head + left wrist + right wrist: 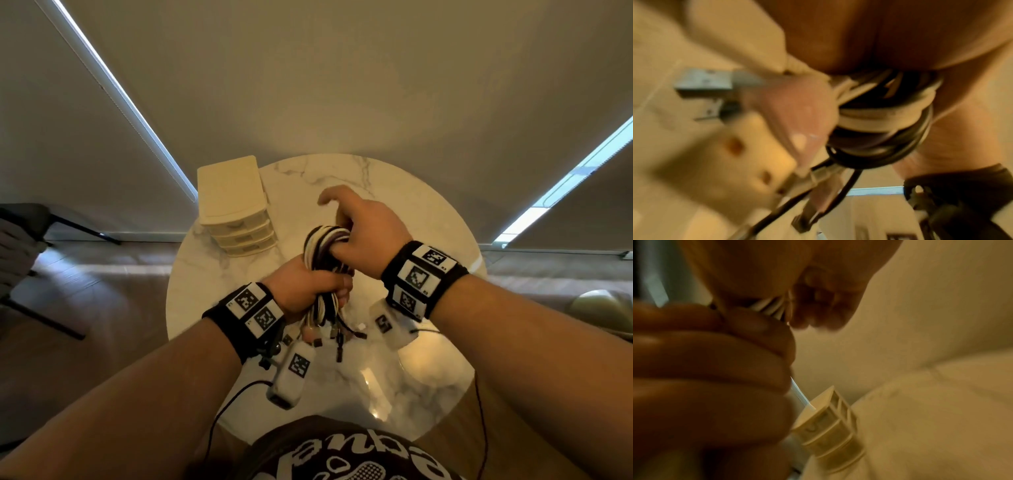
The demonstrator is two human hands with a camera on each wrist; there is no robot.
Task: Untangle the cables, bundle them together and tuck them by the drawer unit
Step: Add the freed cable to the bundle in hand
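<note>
Cables (323, 260), black and white, gathered in one bundle held above the round marble counter (428, 212), in front of the person's torso; loop end up, plug ends (337, 337) dangling below the grip; left hand (310, 286) fisted round the bundle's lower part, fingers fully curled on it; right hand (364, 229) at the looped top, thumb hooked through the loop, index finger sticking out forward, other fingers curled at the loop; drawer unit (236, 207), cream, three drawers, sits on the counter's far left edge, apart from the bundle; wrist views blurred, left one shows cable coils (879, 113) against the palm; marker bands on both wrists; dark chair (30, 240) at left.
</note>
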